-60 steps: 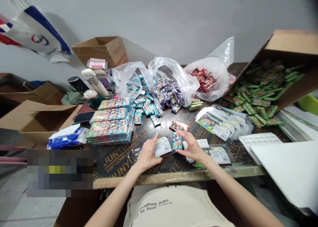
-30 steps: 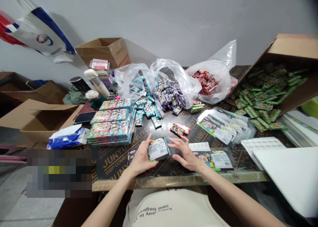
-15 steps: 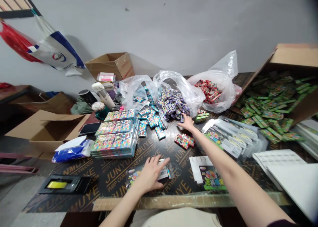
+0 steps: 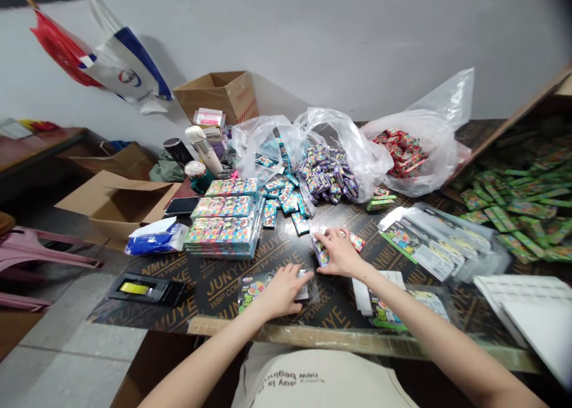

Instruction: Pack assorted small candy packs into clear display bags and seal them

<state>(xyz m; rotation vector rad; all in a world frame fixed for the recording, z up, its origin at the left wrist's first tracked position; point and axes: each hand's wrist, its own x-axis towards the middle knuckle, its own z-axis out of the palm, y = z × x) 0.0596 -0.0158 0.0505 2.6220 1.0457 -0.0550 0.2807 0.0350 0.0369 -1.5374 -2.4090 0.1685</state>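
My left hand (image 4: 283,292) lies over a printed clear bag (image 4: 254,287) near the front of the table, fingers stretched out and thumb apart. The bag's right part is partly hidden beneath it. To its right, my right hand (image 4: 340,254) has its fingers closed on a small purple packet (image 4: 320,251). Small red packets (image 4: 358,241) show just behind that hand. Farther back are a heap of purple packets (image 4: 328,173) spilling from a clear plastic bag and several loose blue packets (image 4: 289,203). Another printed bag (image 4: 388,312) lies under my right forearm.
Stacked packs (image 4: 223,223) stand left of centre, beside a blue tissue pack (image 4: 154,238) and a black tape dispenser (image 4: 147,290). Red packets (image 4: 402,155) fill a bag at the back. Fanned printed bags (image 4: 433,247) and a carton of green packets (image 4: 527,205) are right.
My right hand has drawn back from the purple heap toward my left hand, bringing a purple packet. My left hand stays on the printed bag. The view has shifted.
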